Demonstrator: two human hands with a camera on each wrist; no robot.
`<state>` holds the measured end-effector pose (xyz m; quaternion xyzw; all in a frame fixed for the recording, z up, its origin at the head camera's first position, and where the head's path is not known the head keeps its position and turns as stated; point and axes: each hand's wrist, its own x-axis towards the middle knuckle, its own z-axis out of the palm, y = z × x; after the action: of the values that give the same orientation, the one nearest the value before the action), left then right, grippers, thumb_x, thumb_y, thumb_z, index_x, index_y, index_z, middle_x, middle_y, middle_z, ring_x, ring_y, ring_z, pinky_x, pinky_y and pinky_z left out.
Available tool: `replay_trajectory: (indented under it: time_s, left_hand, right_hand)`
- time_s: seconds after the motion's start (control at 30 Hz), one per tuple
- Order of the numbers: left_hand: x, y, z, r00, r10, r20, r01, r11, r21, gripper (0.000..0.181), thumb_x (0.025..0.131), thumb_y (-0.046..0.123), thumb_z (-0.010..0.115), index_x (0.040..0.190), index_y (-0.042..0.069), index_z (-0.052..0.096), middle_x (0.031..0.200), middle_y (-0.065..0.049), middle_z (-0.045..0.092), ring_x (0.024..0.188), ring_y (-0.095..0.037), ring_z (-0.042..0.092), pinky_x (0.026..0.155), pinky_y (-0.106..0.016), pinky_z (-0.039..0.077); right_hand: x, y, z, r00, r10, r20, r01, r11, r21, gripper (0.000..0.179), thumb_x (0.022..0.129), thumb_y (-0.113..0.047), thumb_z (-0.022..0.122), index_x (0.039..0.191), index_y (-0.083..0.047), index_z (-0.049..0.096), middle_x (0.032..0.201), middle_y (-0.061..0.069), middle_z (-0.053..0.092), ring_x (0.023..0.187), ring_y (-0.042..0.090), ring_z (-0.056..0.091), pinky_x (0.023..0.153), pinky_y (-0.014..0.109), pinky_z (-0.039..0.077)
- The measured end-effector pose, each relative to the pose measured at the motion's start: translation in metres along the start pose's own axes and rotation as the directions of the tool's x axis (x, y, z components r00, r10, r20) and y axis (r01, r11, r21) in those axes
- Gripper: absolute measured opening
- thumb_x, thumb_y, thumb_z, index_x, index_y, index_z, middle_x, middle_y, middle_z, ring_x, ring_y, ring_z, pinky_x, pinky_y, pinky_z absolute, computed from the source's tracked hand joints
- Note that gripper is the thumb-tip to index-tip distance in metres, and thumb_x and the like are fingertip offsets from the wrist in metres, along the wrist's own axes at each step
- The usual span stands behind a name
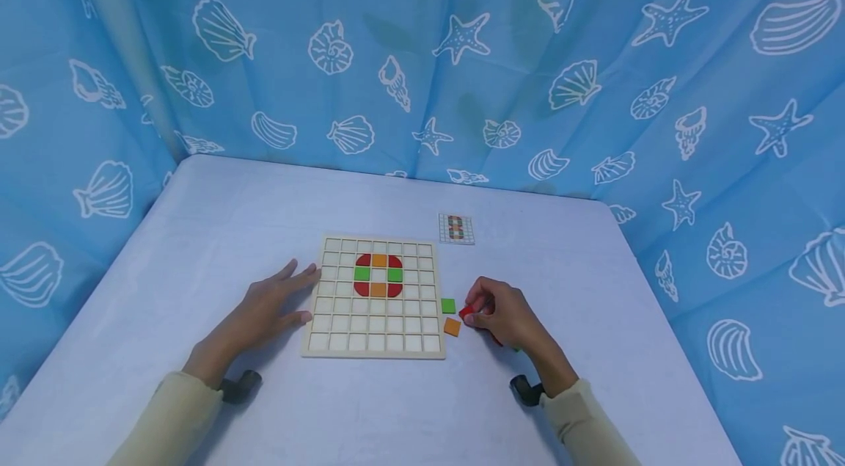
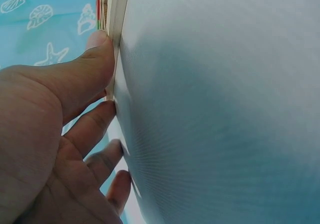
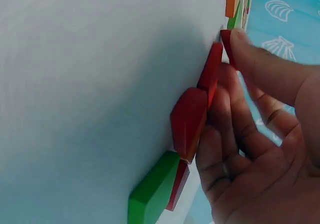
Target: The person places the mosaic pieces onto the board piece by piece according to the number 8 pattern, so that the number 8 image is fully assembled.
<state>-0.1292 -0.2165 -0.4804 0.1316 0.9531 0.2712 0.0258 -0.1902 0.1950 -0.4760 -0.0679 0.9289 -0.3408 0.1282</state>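
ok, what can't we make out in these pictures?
Head: full outline of the pinched red tile; the right hand covers part.
Head: most of the loose tiles under that hand; it hides them.
Head: fine detail on the pattern card; too small.
Left wrist: face of the grid board; seen edge-on.
Right wrist: rest of the nearest green tile; cut off by the bottom edge.

Long, plain beige sleeves (image 1: 165, 422); a black, rounded device (image 1: 243, 387) just beyond each cuff (image 1: 569, 406)
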Motion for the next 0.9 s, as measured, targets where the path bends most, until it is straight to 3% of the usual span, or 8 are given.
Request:
replay_trajectory:
  time_s: [0.3, 0.43, 0.57, 0.77, 0.9]
  left_hand:
    - [0.001, -0.003, 0.002, 1.0, -0.005, 0.006, 0.005, 1.0, -0.005, 0.078, 0.093, 0.021, 0.083, 0.161, 0.012, 0.047, 0.168, -0.014, 0.045, 0.159, -0.049, 0.029, 0.119, -0.077, 0.032]
    - [0.001, -0.003, 0.003, 1.0, -0.01, 0.005, 0.01, 1.0, -0.003, 0.078, 0.093, 0.022, 0.083, 0.161, 0.012, 0.047, 0.168, -0.013, 0.045, 0.16, -0.049, 0.029, 0.119, -0.077, 0.032]
    - [0.001, -0.004, 0.003, 1.0, -0.008, 0.004, 0.008, 1.0, -0.004, 0.078, 0.092, 0.022, 0.083, 0.161, 0.012, 0.047, 0.168, -0.014, 0.045, 0.16, -0.049, 0.029, 0.119, -0.077, 0.032]
    - [0.0, -0.004, 0.002, 1.0, 0.004, 0.0, -0.004, 1.0, -0.012, 0.077, 0.093, 0.021, 0.082, 0.161, 0.011, 0.047, 0.167, -0.014, 0.045, 0.159, -0.05, 0.029, 0.118, -0.079, 0.031]
    - [0.0, -0.004, 0.002, 1.0, 0.001, 0.004, -0.001, 1.0, -0.019, 0.077, 0.093, 0.021, 0.082, 0.161, 0.011, 0.047, 0.168, -0.014, 0.045, 0.16, -0.049, 0.028, 0.119, -0.079, 0.031]
  right_hand:
    - [-0.001, 0.0, 0.0, 0.989, -0.149, 0.023, 0.146, 0.986, 0.077, 0.021, 0.095, -0.004, 0.076, 0.099, -0.022, 0.066, 0.089, 0.001, 0.066, 0.08, 0.021, 0.06, 0.066, 0.027, 0.053]
    - [0.0, -0.005, 0.001, 0.986, -0.163, -0.023, 0.165, 0.979, 0.116, 0.015, 0.096, -0.007, 0.078, 0.098, -0.021, 0.074, 0.094, -0.003, 0.075, 0.08, 0.02, 0.065, 0.068, 0.026, 0.057]
    - [0.002, -0.011, 0.003, 0.985, -0.167, -0.034, 0.171, 0.974, 0.148, 0.016, 0.094, -0.013, 0.082, 0.108, -0.02, 0.079, 0.101, -0.003, 0.078, 0.082, 0.016, 0.071, 0.073, 0.023, 0.061]
    - [0.005, -0.026, 0.01, 0.977, -0.206, -0.061, 0.213, 0.965, 0.152, 0.017, 0.094, -0.01, 0.081, 0.11, -0.017, 0.08, 0.104, -0.003, 0.076, 0.085, 0.019, 0.067, 0.078, 0.023, 0.059]
    - [0.008, -0.039, 0.018, 0.972, -0.219, -0.079, 0.228, 0.965, 0.127, 0.012, 0.095, -0.017, 0.082, 0.103, -0.024, 0.079, 0.104, -0.005, 0.071, 0.091, 0.018, 0.064, 0.081, 0.027, 0.055]
